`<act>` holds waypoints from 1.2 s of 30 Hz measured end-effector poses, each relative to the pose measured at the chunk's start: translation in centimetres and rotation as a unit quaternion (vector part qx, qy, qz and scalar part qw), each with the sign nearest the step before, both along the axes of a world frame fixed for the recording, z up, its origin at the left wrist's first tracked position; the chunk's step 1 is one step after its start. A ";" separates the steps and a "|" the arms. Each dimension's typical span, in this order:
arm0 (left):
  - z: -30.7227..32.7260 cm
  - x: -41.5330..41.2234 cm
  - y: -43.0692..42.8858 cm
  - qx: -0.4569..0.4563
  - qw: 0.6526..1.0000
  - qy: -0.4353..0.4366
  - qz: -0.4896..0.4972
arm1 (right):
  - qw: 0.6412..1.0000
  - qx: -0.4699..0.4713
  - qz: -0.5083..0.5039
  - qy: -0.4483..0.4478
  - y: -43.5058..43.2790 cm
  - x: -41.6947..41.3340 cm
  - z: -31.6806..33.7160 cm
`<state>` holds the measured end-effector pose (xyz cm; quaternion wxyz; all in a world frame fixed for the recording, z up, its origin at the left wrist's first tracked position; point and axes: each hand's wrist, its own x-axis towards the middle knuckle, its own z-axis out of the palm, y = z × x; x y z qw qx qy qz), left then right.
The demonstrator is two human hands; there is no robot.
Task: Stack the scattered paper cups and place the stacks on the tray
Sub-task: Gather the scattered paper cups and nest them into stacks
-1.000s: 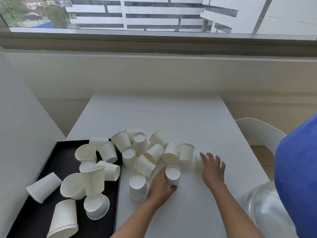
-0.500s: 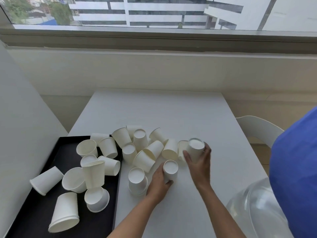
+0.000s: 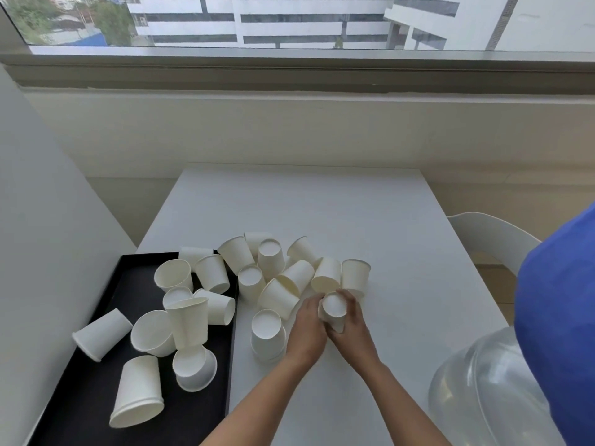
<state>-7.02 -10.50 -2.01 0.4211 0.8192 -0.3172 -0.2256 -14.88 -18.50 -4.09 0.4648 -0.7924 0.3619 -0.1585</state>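
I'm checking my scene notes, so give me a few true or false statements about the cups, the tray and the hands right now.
1. Both the left hand and right hand grip the same inverted cup. True.
2. The tray is white. False: it is black.
3. The cups on the tray stand in neat stacks. False: they lie scattered, several tipped over.
4. A clear dome lies to the right of the right hand. True.

Matt paper cups [image 3: 280, 297], matt black tray [image 3: 96, 391].
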 end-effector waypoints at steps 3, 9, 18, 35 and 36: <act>2.4 1.0 -0.5 -0.024 0.997 -0.062 -0.027 | 1.000 -0.006 0.020 0.023 -0.3 0.0 -0.2; 5.3 6.1 -0.7 0.114 0.980 -0.134 -0.095 | 0.998 -0.025 0.036 0.048 -1.3 0.2 0.2; 4.9 10.7 -0.1 0.330 0.886 -0.224 -0.236 | 0.986 -0.097 -0.088 0.104 -6.5 2.6 2.4; 2.2 12.2 -0.7 0.385 0.838 -0.233 -0.309 | 0.981 -0.014 -0.087 0.170 -7.6 3.8 1.6; 2.4 12.1 -0.8 0.388 0.838 -0.229 -0.309 | 0.980 -0.014 -0.096 0.173 -7.7 3.7 1.7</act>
